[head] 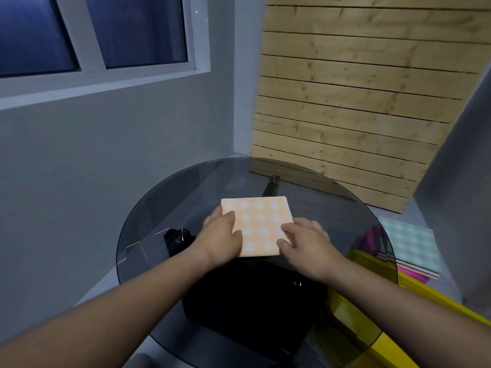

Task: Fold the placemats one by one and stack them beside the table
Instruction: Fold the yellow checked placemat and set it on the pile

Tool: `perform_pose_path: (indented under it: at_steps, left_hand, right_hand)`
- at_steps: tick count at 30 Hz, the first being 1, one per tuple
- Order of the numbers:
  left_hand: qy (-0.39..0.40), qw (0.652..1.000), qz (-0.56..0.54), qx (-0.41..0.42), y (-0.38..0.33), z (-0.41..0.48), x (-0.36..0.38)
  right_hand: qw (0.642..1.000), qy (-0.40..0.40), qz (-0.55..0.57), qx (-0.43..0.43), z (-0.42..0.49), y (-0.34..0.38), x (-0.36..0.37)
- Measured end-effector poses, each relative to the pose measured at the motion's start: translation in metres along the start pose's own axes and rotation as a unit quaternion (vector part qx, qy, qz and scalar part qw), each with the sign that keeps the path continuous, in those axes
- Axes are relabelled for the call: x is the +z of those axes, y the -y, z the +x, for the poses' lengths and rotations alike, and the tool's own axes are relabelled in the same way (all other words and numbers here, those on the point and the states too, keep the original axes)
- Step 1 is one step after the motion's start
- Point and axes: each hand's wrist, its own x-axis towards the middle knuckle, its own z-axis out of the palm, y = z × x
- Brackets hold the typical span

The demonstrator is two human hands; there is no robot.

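Head view looks down on a round counter [186, 197] of dark glass. The orange placemat [261, 221], with rows of pale dots, lies flat on the counter, a little past its middle. It is folded to a small square.

The left hand [220, 236] rests on the left edge of the placemat. Its fingers [233, 217] are lightly bent and lie on top of the cloth; they do not curl around it. The right hand [308, 245] rests on the near right corner of the placemat. Its fingers are also loose and spread, with the tips touching the cloth. Both hands press on the mat and neither one holds it. Both forearms reach over the near part of the counter.

Beside the counter, at its right, there is a stack of folded placemats [410, 245]. A green checked one is on top and pink edges show below it. A yellow box [425, 293] stands at the near right of the counter and partly under its rim. Through the glass a black base [252, 301] is visible. Behind the counter stand a wooden slat panel [358, 88] and a grey wall with a window [106, 35].
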Motion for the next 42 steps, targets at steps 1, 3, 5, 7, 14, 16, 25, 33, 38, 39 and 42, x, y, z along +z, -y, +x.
perform_pose_path:
  at_steps: [1, 3, 5, 7, 14, 16, 25, 33, 38, 39, 42]
  left_hand:
    - [0.002, 1.000, 0.003, 0.002, 0.000, -0.001, 0.000]
    - [0.006, 0.999, 0.041, 0.008, 0.003, 0.001, 0.000]
    - [0.015, 0.992, 0.120, 0.031, 0.004, 0.002, 0.001]
    - [0.030, 0.982, 0.172, 0.069, 0.003, 0.003, 0.004]
    - [0.075, 0.963, 0.243, 0.084, 0.008, 0.001, 0.024]
    - [0.080, 0.961, 0.252, 0.083, 0.009, 0.001, 0.025]
    - [0.095, 0.959, 0.252, 0.089, 0.011, 0.002, 0.017]
    - [-0.003, 0.968, 0.219, 0.122, 0.003, 0.024, -0.004]
    - [0.038, 0.970, 0.206, 0.121, 0.006, 0.042, -0.002]
    - [0.057, 0.970, 0.205, 0.118, 0.007, 0.044, -0.001]
    - [0.094, 0.967, 0.210, 0.106, 0.012, 0.050, 0.005]
  right_hand:
    - [1.000, 0.004, -0.010, -0.001, 0.000, 0.000, 0.001]
    - [1.000, 0.001, -0.012, -0.002, 0.000, 0.000, 0.001]
    - [1.000, -0.019, -0.001, -0.022, 0.000, 0.001, -0.001]
    - [0.996, -0.038, -0.020, -0.082, 0.000, 0.005, 0.000]
    - [0.988, 0.042, -0.078, -0.127, 0.003, 0.015, 0.021]
    - [0.987, 0.055, -0.089, -0.121, 0.003, 0.015, 0.022]
    - [0.989, 0.101, -0.089, -0.057, -0.001, -0.012, 0.007]
    - [0.994, -0.024, -0.059, -0.088, 0.021, 0.000, -0.013]
    - [0.989, 0.010, -0.065, -0.132, 0.062, 0.013, -0.005]
    - [0.989, 0.026, -0.064, -0.131, 0.068, 0.014, 0.000]
    - [0.990, 0.066, -0.063, -0.109, 0.076, 0.014, 0.012]
